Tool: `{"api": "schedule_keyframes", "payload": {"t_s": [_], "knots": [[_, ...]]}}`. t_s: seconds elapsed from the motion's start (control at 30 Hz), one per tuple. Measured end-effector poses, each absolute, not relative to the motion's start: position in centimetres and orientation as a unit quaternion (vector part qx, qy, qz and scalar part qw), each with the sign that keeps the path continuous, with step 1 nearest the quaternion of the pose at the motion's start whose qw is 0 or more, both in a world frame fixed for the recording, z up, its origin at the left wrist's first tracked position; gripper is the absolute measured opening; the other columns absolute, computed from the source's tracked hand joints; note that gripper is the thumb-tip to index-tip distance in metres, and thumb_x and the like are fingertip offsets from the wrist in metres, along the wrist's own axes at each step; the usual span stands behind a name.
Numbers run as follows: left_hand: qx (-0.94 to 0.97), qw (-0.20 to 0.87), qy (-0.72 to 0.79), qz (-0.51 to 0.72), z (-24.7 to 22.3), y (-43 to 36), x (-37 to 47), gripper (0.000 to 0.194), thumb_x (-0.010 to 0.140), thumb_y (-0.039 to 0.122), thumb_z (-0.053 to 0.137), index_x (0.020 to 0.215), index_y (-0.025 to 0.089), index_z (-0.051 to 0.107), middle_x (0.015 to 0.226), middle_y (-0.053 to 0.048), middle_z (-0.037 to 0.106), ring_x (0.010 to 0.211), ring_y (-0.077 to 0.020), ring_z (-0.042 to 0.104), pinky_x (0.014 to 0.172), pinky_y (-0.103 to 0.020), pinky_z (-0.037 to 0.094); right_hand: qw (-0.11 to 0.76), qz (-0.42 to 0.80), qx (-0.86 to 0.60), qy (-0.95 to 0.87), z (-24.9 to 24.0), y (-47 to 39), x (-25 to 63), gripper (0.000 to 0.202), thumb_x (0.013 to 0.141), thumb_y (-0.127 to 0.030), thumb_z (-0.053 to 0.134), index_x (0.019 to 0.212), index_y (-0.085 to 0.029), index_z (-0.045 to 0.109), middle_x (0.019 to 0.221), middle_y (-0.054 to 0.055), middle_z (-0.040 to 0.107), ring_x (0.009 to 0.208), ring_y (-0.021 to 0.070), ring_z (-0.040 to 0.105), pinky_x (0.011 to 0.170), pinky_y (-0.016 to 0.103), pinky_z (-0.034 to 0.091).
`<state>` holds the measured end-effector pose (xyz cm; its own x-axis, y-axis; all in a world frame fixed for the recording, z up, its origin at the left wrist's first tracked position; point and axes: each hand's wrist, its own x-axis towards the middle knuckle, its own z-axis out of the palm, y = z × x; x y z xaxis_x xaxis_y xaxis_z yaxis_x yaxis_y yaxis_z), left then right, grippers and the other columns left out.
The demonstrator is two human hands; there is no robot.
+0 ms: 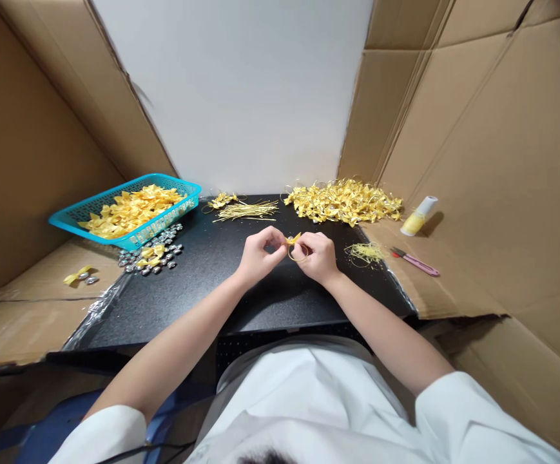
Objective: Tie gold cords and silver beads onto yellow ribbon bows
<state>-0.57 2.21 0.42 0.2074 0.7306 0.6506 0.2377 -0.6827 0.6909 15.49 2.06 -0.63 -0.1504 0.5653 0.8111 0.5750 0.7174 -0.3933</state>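
Observation:
Over the middle of the black table (197,290), a small yellow ribbon bow (296,239) is pinched between my two hands. My left hand (263,252) grips its left end with thumb and forefinger closed. On the other side, my right hand (317,254) is closed on the bow's right part. A thin gold cord loop (298,256) hangs below the bow near my right fingers. Something small and shiny seems to sit at the bow's centre, but the fingers partly cover it. Beyond my hands lies a bundle of gold cords (245,210).
At left, a turquoise basket (91,237) holds yellow bows, with silver beads (171,248) beside it. A heap of finished-looking bows (345,200) lies at back right. Thread scraps (366,252), pink-handled snips (419,263) and a thread spool (417,218) are at right. Cardboard walls (492,161) flank the table.

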Motion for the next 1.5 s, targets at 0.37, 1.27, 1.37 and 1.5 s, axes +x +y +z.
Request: {"api": "schedule_keyframes", "payload": {"t_s": [0.37, 1.27, 1.37, 1.5], "knots": [[0.708, 0.339, 0.29, 0.547, 0.75, 2.33, -0.61, 0.026, 0.076, 0.034, 0.071, 0.074, 0.018, 0.05, 0.07, 0.0, 0.058, 0.062, -0.0104, 0.054, 0.06, -0.024, 0.046, 0.56, 0.141, -0.319, -0.752, -0.09, 1.89, 16.01, 0.024, 0.081, -0.028, 0.053, 0.059, -0.02, 0.052, 0.052, -0.003, 0.05, 0.047, 0.01, 0.041, 0.049, 0.025, 0.033], [0.742, 0.209, 0.311, 0.556, 0.71, 2.73, -1.03, 0.011, 0.081, 0.021, 0.062, 0.075, 0.017, 0.071, 0.069, 0.0, 0.057, 0.056, -0.0079, 0.048, 0.049, -0.02, 0.037, 0.554, 0.001, -0.301, -0.776, -0.41, 1.74, 15.75, 0.019, 0.083, -0.019, 0.05, 0.064, -0.021, 0.052, 0.055, -0.003, 0.052, 0.051, 0.0104, 0.044, 0.057, 0.025, 0.037], [0.743, 0.209, 0.314, 0.552, 0.71, 2.81, -1.1, 0.01, 0.077, 0.025, 0.069, 0.074, 0.017, 0.071, 0.065, 0.0, 0.056, 0.054, -0.0076, 0.046, 0.049, -0.021, 0.037, 0.547, -0.002, -0.301, -0.781, -0.5, 1.77, 15.78, 0.021, 0.084, -0.019, 0.05, 0.063, -0.021, 0.051, 0.055, -0.003, 0.051, 0.051, 0.0103, 0.044, 0.058, 0.025, 0.037], [0.753, 0.192, 0.318, 0.543, 0.75, 2.71, -1.14, 0.011, 0.076, 0.028, 0.072, 0.075, 0.017, 0.072, 0.063, 0.001, 0.053, 0.053, -0.0075, 0.045, 0.049, -0.021, 0.036, 0.535, -0.001, -0.302, -0.789, -0.53, 1.83, 15.79, 0.025, 0.086, -0.021, 0.049, 0.061, -0.02, 0.048, 0.055, -0.003, 0.05, 0.051, 0.0099, 0.043, 0.059, 0.025, 0.036]]}}
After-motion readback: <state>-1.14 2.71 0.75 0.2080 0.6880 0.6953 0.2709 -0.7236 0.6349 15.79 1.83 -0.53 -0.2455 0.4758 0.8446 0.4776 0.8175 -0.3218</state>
